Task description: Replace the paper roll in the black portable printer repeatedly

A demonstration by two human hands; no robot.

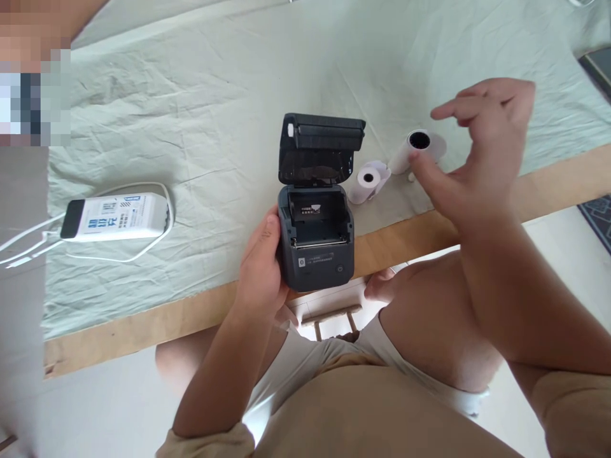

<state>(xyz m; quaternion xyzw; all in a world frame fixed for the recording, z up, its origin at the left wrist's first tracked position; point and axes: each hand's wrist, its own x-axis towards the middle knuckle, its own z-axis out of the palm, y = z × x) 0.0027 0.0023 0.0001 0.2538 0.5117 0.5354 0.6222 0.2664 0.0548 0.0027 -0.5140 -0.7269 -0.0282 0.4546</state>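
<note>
My left hand (262,261) is closed round the left side of a dark label printer (317,267) at the table's front edge. The printer's lid (322,146) stands raised, and no roll lies in its bay. Just right of it a small white paper roll (366,181) stands on the cloth with its loose end peeling away. Beyond that stands a larger white paper roll (401,152) with a wide dark core. My right hand (491,140) hovers beside this larger roll, thumb and fingers spread apart. The thumb overlaps the roll's edge; whether it touches, I cannot tell.
A pale green cloth (214,83) covers the table, whose bare wooden edge (143,337) runs along the front. At left lies a white power strip (119,216) with cables. Another person's arm (52,25) reaches in at the top left. A dark object (596,70) lies at far right.
</note>
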